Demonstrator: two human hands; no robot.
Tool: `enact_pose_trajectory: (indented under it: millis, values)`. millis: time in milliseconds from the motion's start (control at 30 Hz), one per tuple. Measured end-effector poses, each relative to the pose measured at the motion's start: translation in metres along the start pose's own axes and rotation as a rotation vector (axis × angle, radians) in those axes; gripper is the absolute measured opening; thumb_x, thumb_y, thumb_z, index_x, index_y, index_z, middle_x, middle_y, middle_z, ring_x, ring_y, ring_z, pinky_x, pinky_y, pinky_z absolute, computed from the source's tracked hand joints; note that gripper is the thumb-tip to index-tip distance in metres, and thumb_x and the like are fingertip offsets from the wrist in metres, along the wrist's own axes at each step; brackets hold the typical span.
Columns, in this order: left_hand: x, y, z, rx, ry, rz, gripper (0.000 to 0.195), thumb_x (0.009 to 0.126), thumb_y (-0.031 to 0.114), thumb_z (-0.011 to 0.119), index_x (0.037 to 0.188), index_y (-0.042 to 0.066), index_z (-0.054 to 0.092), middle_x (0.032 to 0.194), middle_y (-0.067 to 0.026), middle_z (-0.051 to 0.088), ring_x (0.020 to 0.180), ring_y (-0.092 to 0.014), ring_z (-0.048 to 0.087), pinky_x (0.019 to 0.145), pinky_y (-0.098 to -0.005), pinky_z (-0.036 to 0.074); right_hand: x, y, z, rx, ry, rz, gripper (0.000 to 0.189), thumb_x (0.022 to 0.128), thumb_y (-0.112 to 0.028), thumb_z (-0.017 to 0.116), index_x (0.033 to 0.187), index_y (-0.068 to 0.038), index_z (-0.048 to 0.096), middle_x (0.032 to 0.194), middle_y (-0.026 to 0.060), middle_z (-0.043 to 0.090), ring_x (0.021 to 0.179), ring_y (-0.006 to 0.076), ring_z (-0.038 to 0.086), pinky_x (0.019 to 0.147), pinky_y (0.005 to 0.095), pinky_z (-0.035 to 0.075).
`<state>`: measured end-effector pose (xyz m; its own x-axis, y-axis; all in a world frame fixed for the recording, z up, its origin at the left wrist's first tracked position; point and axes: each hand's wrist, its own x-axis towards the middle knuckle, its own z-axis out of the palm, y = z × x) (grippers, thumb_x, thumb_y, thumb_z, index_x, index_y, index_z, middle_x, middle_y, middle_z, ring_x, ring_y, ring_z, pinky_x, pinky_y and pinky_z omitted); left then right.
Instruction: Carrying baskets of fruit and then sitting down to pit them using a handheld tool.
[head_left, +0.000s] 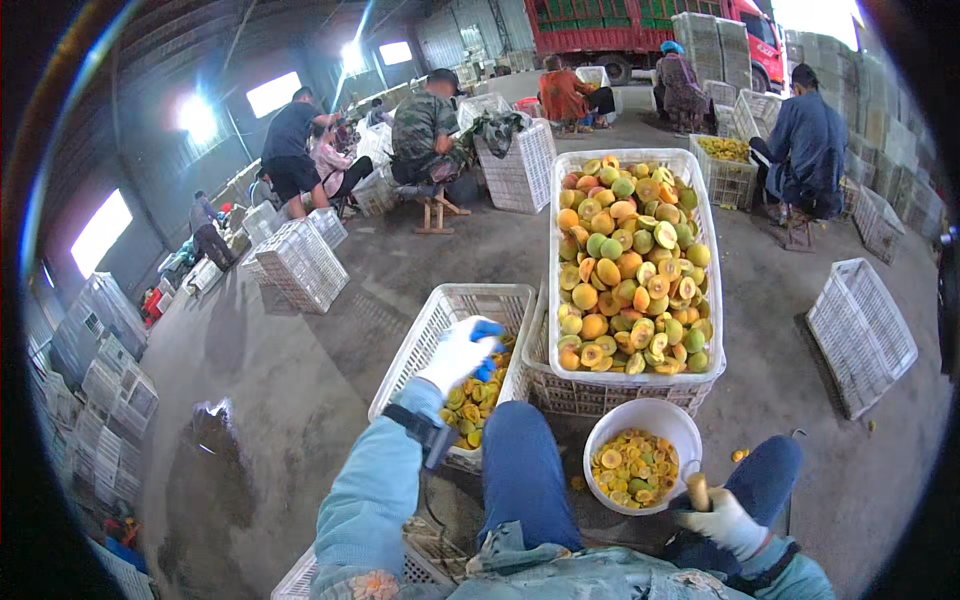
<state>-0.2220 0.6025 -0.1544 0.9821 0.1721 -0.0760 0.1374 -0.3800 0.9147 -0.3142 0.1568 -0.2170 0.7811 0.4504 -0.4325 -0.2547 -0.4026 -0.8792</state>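
Observation:
My left hand (465, 352), in a white glove with blue fingertips, hovers over a white plastic crate (401, 358) holding cut yellow fruit pieces (469, 409). Its fingers are apart, with nothing visible between them. My right hand (726, 519), also gloved, grips a tool by its wooden handle (698, 493) beside my right knee; the tool's working end cannot be made out. Near it stands a white bucket (684, 420) with fruit halves and slices (634, 465). Ahead, a full crate of yellow-green stone fruit (630, 262), peaches or apricots, many cut open, rests on another crate (577, 397).
An upended crate (862, 337) stands at right, stacked crates (300, 262) at left. Several people sit or stand working, one in camouflage (424, 124) and one in blue (810, 142). A red truck (600, 34) is behind. A dark wet patch (206, 480) marks the concrete floor.

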Motion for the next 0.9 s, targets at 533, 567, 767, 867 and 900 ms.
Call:
enact_pose_trajectory:
  millis: [533, 567, 767, 867, 900]
  values:
    - [-0.087, -0.031, 0.313, -0.15, -0.339, 0.279, 0.029, 0.091, 0.023, 0.05, 0.115, 0.005, 0.048, 0.097, -0.0188, 0.059, 0.086, -0.035, 0.059, 0.077, -0.0393, 0.046, 0.055, 0.078, 0.033, 0.664, 0.372, -0.039, 0.04, 0.077, -0.004, 0.067, 0.114, 0.001, 0.052, 0.096, 0.0067, 0.062, 0.08, 0.0148, 0.06, 0.072, 0.028, 0.049]
    - [-0.092, -0.021, 0.32, -0.073, -0.33, 0.281, 0.029, 0.092, 0.02, 0.048, 0.117, 0.006, 0.048, 0.104, -0.0187, 0.058, 0.089, -0.035, 0.059, 0.079, -0.04, 0.046, 0.069, 0.102, 0.031, 0.714, 0.406, -0.052, 0.043, 0.076, -0.002, 0.067, 0.116, 0.001, 0.05, 0.098, 0.0073, 0.062, 0.082, 0.0154, 0.06, 0.073, 0.0283, 0.049]
    - [-0.087, -0.047, 0.306, 0.077, -0.454, 0.384, 0.042, 0.09, 0.016, 0.048, 0.129, 0.002, 0.041, 0.129, -0.0209, 0.045, 0.11, -0.035, 0.052, 0.092, -0.0394, 0.04, 0.088, 0.096, 0.032, 0.853, 0.198, -0.119, 0.047, 0.076, 0.001, 0.064, 0.12, -0.001, 0.047, 0.102, 0.0083, 0.061, 0.088, 0.0172, 0.061, 0.078, 0.0307, 0.051]
    - [-0.088, -0.023, 0.295, -0.127, -0.349, 0.308, 0.044, 0.093, 0.02, 0.046, 0.131, -0.001, 0.038, 0.13, -0.0219, 0.044, 0.117, -0.036, 0.047, 0.098, -0.0377, 0.037, 0.082, 0.059, 0.024, 0.921, 0.131, -0.124, 0.038, 0.078, -0.006, 0.066, 0.113, -0.002, 0.052, 0.099, 0.0059, 0.061, 0.087, 0.017, 0.061, 0.076, 0.0295, 0.052]
    - [-0.087, -0.024, 0.291, -0.213, -0.32, 0.349, 0.046, 0.093, 0.022, 0.048, 0.131, -0.001, 0.038, 0.127, -0.0214, 0.047, 0.115, -0.034, 0.049, 0.096, -0.0373, 0.038, 0.082, 0.05, 0.024, 0.895, 0.156, -0.103, 0.036, 0.079, -0.008, 0.066, 0.112, -0.002, 0.051, 0.097, 0.0057, 0.061, 0.085, 0.0167, 0.061, 0.075, 0.0291, 0.052]
